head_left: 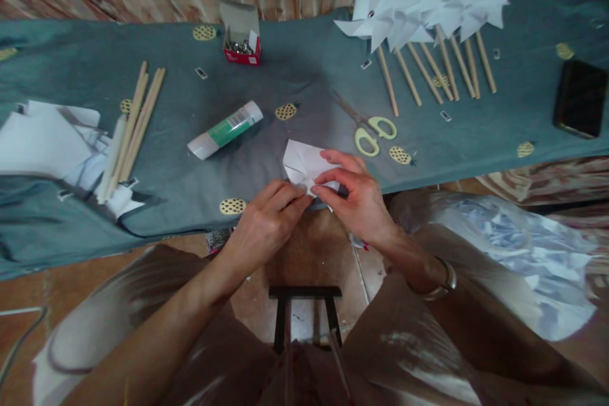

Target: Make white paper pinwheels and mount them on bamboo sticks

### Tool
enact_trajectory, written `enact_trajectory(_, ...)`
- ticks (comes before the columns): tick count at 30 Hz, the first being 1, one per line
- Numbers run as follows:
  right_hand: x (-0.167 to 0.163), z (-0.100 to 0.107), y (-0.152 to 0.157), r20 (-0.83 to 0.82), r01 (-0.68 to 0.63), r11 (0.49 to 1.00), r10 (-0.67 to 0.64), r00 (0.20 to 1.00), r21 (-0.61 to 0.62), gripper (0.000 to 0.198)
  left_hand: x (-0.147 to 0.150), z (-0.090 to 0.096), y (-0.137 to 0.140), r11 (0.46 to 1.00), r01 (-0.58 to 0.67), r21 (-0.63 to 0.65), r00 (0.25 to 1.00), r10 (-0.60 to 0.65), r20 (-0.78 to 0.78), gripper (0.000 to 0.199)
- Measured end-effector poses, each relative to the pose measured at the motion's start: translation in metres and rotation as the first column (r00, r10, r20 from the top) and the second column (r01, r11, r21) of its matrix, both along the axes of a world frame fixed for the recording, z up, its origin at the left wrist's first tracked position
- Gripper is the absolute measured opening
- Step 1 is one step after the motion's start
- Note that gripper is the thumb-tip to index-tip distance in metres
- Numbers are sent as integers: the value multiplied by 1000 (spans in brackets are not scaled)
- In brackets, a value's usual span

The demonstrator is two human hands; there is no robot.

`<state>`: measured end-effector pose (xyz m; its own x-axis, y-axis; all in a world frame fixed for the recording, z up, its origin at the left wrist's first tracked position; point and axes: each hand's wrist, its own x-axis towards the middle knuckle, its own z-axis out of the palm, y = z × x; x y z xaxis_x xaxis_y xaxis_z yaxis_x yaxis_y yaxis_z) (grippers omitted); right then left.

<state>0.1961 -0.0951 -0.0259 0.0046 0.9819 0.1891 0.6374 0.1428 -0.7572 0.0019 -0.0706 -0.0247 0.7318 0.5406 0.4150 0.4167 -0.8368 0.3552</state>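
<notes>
A small piece of white paper [299, 155] with cuts or creases in it lies at the table's front edge, between both hands. My left hand [273, 212] is closed, its thumb and fingers pinching the paper's near left part. From the right, my right hand [354, 190] grips the same paper, thumb and index finger close to its centre and the other fingers bent over its right side. Its near edge is partly hidden by my fingers. Just beyond my right hand lie scissors [366, 130] with pale green handles. A glue stick [226, 130] with a green label rests to the left.
Several paper pinwheels on wooden sticks [423, 13] lie at the back right. A red box of metal pins [242, 51] stands open at the back. Wooden sticks [143, 120] and white paper sheets [42, 139] are at left, a phone [580, 99] at far right. A plastic bag [537, 254] lies below.
</notes>
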Motion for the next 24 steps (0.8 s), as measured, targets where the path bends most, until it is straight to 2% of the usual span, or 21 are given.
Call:
enact_trajectory(13,1,1,-3,1,20,1000,-20,1000,-3,2,1,-4,1,999,-15,-41,999,17,30,21)
enact_trajectory(24,0,2,-7,51,10,1000,-11,999,22,8,1,-2,2,998,-21,-52,999,23,30,20)
